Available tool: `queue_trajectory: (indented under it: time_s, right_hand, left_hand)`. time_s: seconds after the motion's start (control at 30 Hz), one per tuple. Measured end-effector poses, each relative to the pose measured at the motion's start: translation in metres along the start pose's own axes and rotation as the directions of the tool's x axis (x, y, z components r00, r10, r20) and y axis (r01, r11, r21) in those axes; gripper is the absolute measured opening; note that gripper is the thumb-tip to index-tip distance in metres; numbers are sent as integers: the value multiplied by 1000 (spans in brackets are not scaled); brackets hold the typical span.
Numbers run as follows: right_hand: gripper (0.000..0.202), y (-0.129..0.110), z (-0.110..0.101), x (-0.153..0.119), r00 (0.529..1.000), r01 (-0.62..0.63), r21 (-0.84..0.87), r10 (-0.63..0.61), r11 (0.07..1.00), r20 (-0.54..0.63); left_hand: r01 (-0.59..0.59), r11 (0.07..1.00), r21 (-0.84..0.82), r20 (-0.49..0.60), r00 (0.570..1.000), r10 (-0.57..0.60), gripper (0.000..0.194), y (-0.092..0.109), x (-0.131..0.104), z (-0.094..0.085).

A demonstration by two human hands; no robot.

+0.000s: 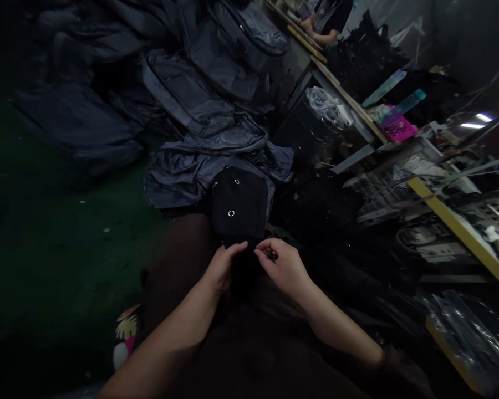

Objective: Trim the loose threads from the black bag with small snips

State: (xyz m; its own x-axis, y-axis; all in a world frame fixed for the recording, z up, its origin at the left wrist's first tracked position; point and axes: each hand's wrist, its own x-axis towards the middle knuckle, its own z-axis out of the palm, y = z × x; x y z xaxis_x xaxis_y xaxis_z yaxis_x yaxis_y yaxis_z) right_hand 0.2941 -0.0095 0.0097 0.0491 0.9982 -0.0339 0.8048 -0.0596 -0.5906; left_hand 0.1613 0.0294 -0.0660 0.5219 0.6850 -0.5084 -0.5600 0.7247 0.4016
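Note:
On my lap lies a small black bag (249,199) with two shiny metal rings on its face. Its far end rests against a dark grey backpack (216,127). My left hand (221,269) holds the near edge of the black bag, thumb stretched along the top and the other fingers hidden beneath. Close beside it, my right hand (283,265) is closed in a pinch at the same edge. Something small and dark shows between its fingers, too dim to name.
More dark grey bags (91,116) are heaped on the green floor (66,238) ahead and left. On the right stand a workbench (345,100), a pink basket (399,128) and plastic-wrapped items (478,332). Another person (328,25) works at the far bench.

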Motion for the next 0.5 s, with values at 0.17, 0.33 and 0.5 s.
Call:
queue_trajectory:
  time_s: [0.17,0.33,0.5]
  right_hand:
    - [21,-2,2,-2,999,29,-150,-32,988,-22]
    - [14,-5,5,0,995,-99,-73,99,992,-5]
    - [9,-8,8,7,957,-290,223,282,931,68]
  left_hand:
    - [-12,1000,-2,-11,1000,11,31,0,-1,-1]
    - [1,1000,11,1,1000,-1,29,0,-1,-3]
    - [6,1000,10,-5,1000,-6,27,-1,0,-5]
